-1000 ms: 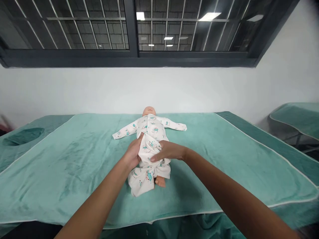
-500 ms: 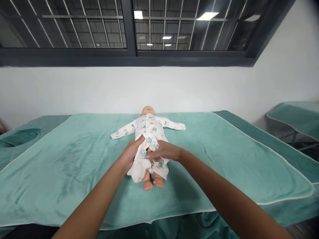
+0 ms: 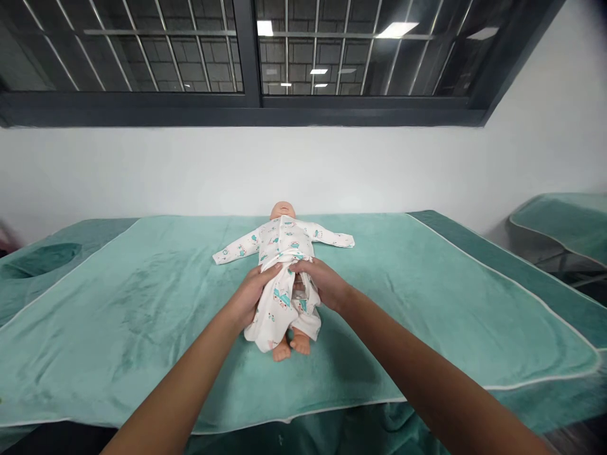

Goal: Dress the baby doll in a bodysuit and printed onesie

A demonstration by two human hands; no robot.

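Observation:
A baby doll (image 3: 283,210) lies on its back, its head toward the wall and its bare feet (image 3: 300,342) toward me. It wears a white romper (image 3: 286,235) printed with small teal figures, sleeves stretched out to both sides. My left hand (image 3: 253,292) grips the romper's cloth at the doll's hip, thumb on top. My right hand (image 3: 324,282) pinches the cloth on the other side, near the waist. Between the hands the front of the romper gapes, and some of the doll's leg shows through. The fingers under the cloth are hidden.
A teal plush blanket (image 3: 156,303) with white piping covers the table under the doll. Behind it stands a white wall (image 3: 303,167) below a dark-framed barred window (image 3: 379,110). Another teal-covered surface (image 3: 564,221) is at the right.
My right hand has moved up and slightly right, from the middle of the legs to the waist. The cloth between my hands lies flatter and opens wider.

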